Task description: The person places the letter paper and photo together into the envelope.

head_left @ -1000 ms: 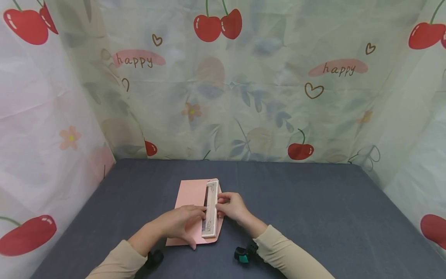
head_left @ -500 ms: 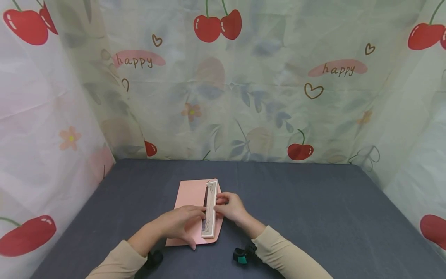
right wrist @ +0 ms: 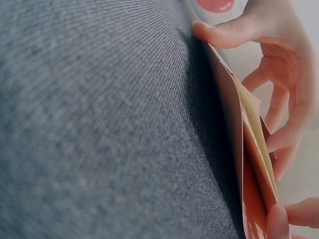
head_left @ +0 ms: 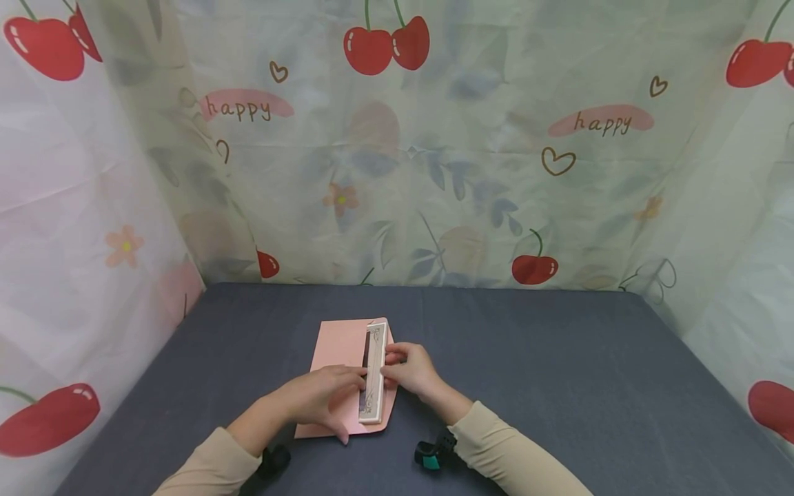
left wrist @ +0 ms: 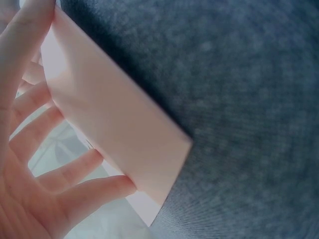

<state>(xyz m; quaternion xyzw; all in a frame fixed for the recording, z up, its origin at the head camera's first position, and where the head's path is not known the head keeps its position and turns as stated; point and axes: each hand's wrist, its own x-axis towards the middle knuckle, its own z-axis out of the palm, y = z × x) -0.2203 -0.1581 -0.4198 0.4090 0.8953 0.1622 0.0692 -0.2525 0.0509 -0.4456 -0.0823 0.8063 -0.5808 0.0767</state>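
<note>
A pink envelope (head_left: 347, 341) lies on the dark cloth, its flap (head_left: 391, 399) spread to the right. A pale card (head_left: 374, 372) with an ornate printed border sticks out of its mouth; the card's left part is hidden. My left hand (head_left: 325, 396) rests across the envelope, thumb at the near edge, fingertips by the card's left side. At the card's right edge, my right hand (head_left: 414, 366) pinches with thumb and fingers. In the right wrist view the envelope's mouth (right wrist: 254, 184) gapes beside the cream card edge (right wrist: 259, 134). The left wrist view shows straight fingers (left wrist: 94, 191) against the envelope (left wrist: 119, 119).
A dark blue-grey cloth (head_left: 558, 372) covers the table. Printed curtains (head_left: 403, 186) with cherries and flowers stand behind and on both sides. A black strap with a green piece (head_left: 431, 460) is at my right wrist, and a dark round object (head_left: 276, 458) is at the left wrist.
The card and my right hand have shifted very slightly left since a second ago. Over the last half second nothing visibly moves; my left hand has stayed in place.
</note>
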